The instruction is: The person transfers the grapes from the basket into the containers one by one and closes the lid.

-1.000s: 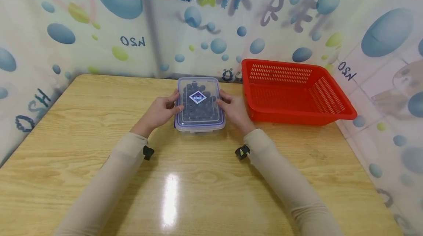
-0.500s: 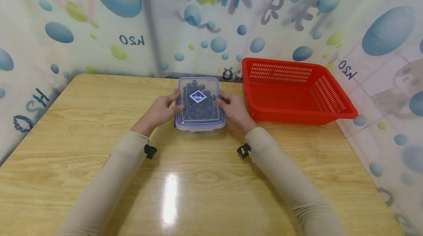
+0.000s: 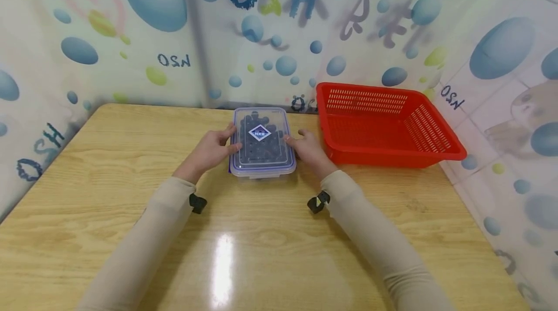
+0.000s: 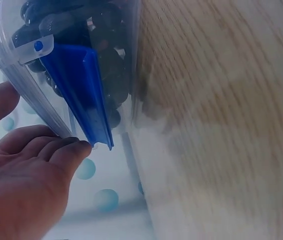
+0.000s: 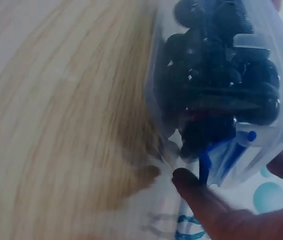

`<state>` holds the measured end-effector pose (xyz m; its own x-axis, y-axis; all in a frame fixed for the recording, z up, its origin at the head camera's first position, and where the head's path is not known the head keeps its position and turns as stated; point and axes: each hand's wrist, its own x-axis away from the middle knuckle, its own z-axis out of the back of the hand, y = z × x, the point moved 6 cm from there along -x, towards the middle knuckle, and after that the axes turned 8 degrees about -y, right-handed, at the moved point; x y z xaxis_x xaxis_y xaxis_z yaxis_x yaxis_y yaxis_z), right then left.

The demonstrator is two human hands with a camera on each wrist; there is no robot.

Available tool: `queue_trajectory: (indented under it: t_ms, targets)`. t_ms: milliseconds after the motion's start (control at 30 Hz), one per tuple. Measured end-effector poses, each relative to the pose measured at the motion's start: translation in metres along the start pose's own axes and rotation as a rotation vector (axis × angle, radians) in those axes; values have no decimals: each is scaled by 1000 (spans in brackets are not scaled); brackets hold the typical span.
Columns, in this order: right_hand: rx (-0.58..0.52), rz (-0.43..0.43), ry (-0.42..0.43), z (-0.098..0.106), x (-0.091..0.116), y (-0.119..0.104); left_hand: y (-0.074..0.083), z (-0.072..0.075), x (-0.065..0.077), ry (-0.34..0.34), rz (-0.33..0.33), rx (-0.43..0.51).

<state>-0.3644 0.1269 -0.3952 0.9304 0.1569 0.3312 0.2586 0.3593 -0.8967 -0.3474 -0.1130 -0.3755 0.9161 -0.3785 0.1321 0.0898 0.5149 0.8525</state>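
Note:
A clear plastic food container [image 3: 263,156] with a blue-edged lid and a diamond label stands on the table, full of dark round fruit [image 5: 206,75] resembling grapes. At its left side, my left hand [image 3: 210,148] has the thumb over the lid edge and the fingers along the rim, beside a blue side latch [image 4: 79,85] that sticks outward. My right hand [image 3: 308,150] is at the opposite side, thumb on the lid edge. In the right wrist view its fingertip meets another blue latch [image 5: 226,155], slightly blurred. The container's underside is hidden.
A red plastic basket [image 3: 375,153] with slotted walls stands just right of the right hand. Behind the wooden table [image 3: 261,253] hangs a patterned curtain [image 3: 279,25] with blue dots, close to the container's far end.
The right hand's index finger has moved outward from the container's side. The left hand keeps its place, and the container has stayed put. The head view has tilted slightly.

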Motion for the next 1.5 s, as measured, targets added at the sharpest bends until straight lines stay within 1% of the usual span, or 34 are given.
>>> queue_trajectory:
  t_ms: [100,200,267,333,400,600,667,733,800,900,967,1000,1133,1200,1300,1500]
  targets:
    - [70,19,59,-1,2,-3,-4,-1,1,6,16,45]
    - [130,78,126,-4,5,-9,-7,-2,2,18,23,96]
    - [147,114,162,-5,7,-12,-8,-3,2,24,23,119]
    - [138,132,176,-7,9,-14,-7,-3,2,28,25,128]
    - [151,124,186,-7,10,-15,-7,-3,2,31,26,131]
    - [205,103,171,-6,11,-19,-6,-3,0,26,13,125]
    - [215,98,164,-5,12,-19,-10,-4,0,12,46,131]
    - [227,100,156,-5,12,-19,-17,-6,0,-13,97,157]
    - [239,99,148,-5,13,-18,-24,-7,1,-39,147,222]
    - [256,101,135,-5,13,-17,-30,-11,3,-66,194,371]
    - [262,98,127,-5,13,-16,-30,-11,4,-48,225,420]
    - [262,97,124,-5,13,-16,-31,-11,4,-28,239,419]
    - [253,86,134,-4,12,-15,-28,-9,4,75,280,341]
    - [253,81,138,-3,11,-15,-23,-8,3,117,262,324]
    - [258,71,141,-4,11,-15,-15,-8,4,160,238,327]
    - [244,81,144,-5,11,-24,2,-5,7,220,244,305]
